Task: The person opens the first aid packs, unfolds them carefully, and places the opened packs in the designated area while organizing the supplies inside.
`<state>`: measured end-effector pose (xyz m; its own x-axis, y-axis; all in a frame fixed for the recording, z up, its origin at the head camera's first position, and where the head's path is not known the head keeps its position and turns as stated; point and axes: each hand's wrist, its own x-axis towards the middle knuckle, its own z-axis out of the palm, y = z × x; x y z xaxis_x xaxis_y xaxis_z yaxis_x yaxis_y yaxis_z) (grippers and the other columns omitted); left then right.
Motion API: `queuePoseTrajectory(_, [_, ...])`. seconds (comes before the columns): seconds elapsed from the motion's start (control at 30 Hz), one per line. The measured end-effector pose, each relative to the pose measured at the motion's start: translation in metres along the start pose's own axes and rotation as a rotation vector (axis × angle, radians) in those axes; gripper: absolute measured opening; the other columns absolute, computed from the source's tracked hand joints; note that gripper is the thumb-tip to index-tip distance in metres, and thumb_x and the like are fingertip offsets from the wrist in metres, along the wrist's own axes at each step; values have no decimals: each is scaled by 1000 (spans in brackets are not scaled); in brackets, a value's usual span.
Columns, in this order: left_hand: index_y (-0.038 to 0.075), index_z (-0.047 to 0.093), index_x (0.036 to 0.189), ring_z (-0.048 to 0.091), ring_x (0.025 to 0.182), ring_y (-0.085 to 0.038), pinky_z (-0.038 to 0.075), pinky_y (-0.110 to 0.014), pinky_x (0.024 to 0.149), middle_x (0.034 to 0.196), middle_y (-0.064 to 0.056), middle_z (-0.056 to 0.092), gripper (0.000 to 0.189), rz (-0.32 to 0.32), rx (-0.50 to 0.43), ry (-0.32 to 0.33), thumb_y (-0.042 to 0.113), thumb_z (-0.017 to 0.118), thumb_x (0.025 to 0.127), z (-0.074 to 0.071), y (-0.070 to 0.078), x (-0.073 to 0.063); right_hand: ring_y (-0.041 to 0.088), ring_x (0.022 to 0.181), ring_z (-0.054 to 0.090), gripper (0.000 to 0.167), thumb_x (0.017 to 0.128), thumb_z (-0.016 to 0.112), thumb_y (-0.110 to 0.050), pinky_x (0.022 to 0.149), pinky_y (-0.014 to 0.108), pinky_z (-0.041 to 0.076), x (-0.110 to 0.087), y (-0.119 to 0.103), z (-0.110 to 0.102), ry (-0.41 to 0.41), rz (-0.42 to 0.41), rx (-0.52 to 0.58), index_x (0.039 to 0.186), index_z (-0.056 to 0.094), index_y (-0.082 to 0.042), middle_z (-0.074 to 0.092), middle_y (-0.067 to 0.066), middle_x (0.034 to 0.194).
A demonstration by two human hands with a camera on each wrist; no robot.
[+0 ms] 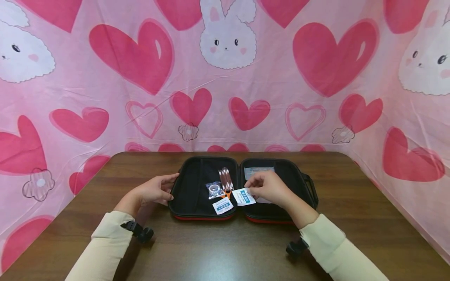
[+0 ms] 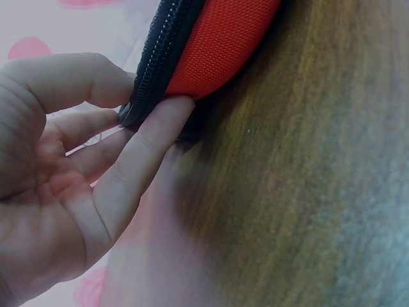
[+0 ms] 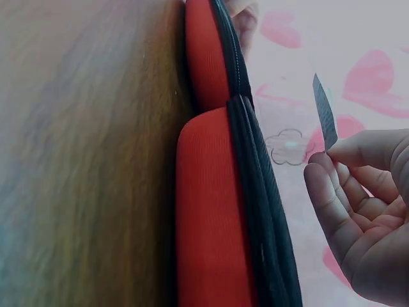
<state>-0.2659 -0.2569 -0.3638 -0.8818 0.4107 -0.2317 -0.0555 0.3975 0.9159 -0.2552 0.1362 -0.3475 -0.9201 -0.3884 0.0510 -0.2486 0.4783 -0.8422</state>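
Observation:
An open black zip case (image 1: 190, 187) with a red outer shell (image 2: 220, 51) lies spread on the table. At its left edge, my left hand (image 1: 154, 190) grips the rim with fingertips on the zip and the red side. My right hand (image 1: 268, 188) pinches a small white-and-blue sachet (image 1: 244, 196) by its edge, above the middle of the case; it appears thin and edge-on in the right wrist view. In the left half lie a second sachet (image 1: 223, 205), a bagged tape roll (image 1: 214, 190), orange-handled scissors (image 1: 227, 193) and a clear pack of brownish tubes (image 1: 225, 178).
A flat pale packet (image 1: 259, 171) lies in the right half, partly behind my right hand. The case's carry handle (image 1: 310, 189) sticks out at the right. A pink heart-patterned cloth (image 1: 225, 86) hangs behind the wooden table (image 1: 211, 253).

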Motion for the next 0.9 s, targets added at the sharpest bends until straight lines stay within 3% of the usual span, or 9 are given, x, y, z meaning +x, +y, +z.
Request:
queuePoseTrajectory(0.47, [2,19,155,58,112,-33,56,-45,82,153,-32,23,86,6,-6,-8,-9,66,83,-1,-2,0,22,69,64,7,86,71,-3,66,35,59,-21,18,-26,71,35,16,93,73,-5,67,7,84])
queuePoseTrajectory(0.67, [1,18,154,58,111,-33,56,-47,82,152,-33,24,87,12,-20,-11,-11,65,83,0,-2,1,23,69,63,9,86,71,-4,64,40,58,-31,24,-38,106,40,0,95,73,-3,67,8,82])
queuePoseTrajectory(0.9, [2,19,154,58,113,-34,56,-46,81,152,-32,24,86,10,-15,-1,-11,66,82,0,-3,2,22,73,61,11,86,72,-7,67,36,58,-40,31,-54,140,41,-43,96,73,-2,67,8,85])
